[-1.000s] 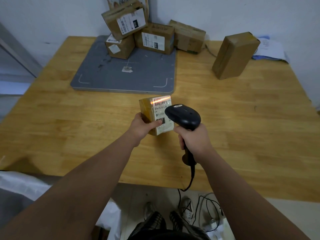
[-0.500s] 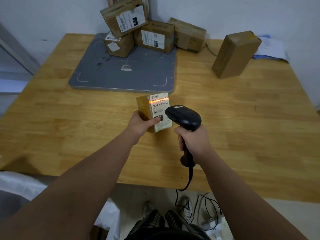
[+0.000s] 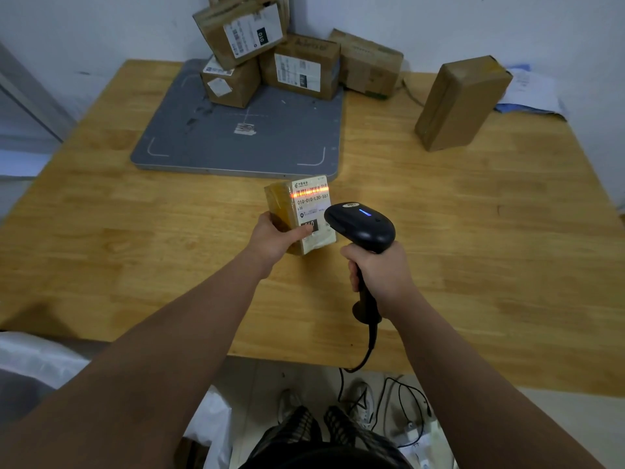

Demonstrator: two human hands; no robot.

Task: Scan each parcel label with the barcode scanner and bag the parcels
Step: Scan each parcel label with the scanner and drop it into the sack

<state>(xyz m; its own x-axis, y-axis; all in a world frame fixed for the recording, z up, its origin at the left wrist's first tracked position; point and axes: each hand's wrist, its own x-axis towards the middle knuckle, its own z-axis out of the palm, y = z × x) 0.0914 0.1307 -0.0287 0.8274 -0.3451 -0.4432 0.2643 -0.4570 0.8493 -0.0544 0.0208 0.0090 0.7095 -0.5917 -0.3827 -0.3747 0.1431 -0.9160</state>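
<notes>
Since half a second earlier, a small blue light [image 3: 363, 211] had come on atop the barcode scanner [image 3: 360, 226]; the hands, the parcel and the scanner had barely shifted. The red scan line [image 3: 309, 191], which a second earlier lay slanted at the top edge of the label [image 3: 313, 204], now ran across the barcode near the label's top.

The left hand [image 3: 274, 236] gripped the small parcel [image 3: 287, 211] at its lower left corner, thumb pressed on the label face, fingers hidden behind. The parcel was at the centre of the frame, label turned up toward the camera, over the wooden worktop [image 3: 473, 231]; whether it touched the wood could not be told. The right hand [image 3: 382, 272] was wrapped around the scanner's handle, just right of the parcel, the scanner's head overlapping the label's right edge. Its cable [image 3: 370, 346] hung below the worktop's near edge.

At the top of the frame, stacked cardboard boxes [image 3: 297, 66] sat on a grey pad [image 3: 236, 143], with one separate box [image 3: 460, 103] at upper right.
</notes>
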